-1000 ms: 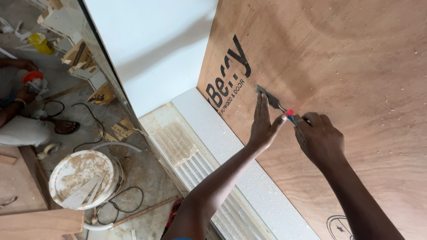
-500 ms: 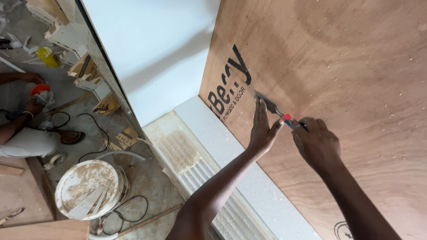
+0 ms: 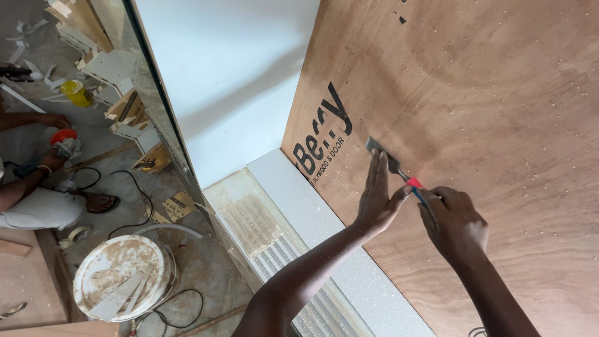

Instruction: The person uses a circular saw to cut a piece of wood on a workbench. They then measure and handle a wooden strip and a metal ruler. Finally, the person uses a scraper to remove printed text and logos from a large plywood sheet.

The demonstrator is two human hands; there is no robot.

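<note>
A brown plywood sheet (image 3: pixel 486 112) with dark printed lettering fills the right of the head view. My right hand (image 3: pixel 457 226) grips the red and blue handle of a chisel (image 3: pixel 392 162), whose metal blade lies flat on the plywood. My left hand (image 3: pixel 378 197) rests flat on the sheet, fingers straight, pressing against the chisel's shank just below the blade.
A white panel (image 3: pixel 231 75) stands left of the plywood, above a white speckled ledge (image 3: pixel 324 243) and a ribbed strip (image 3: pixel 274 243). Far below, another person (image 3: pixel 31 187) sits on the floor near a dirty white bucket (image 3: pixel 121 281), black cables and wood offcuts.
Both hands and the chisel keep their place on the plywood; the view has shifted slightly, with the bucket and the seated person sliding right and down.
</note>
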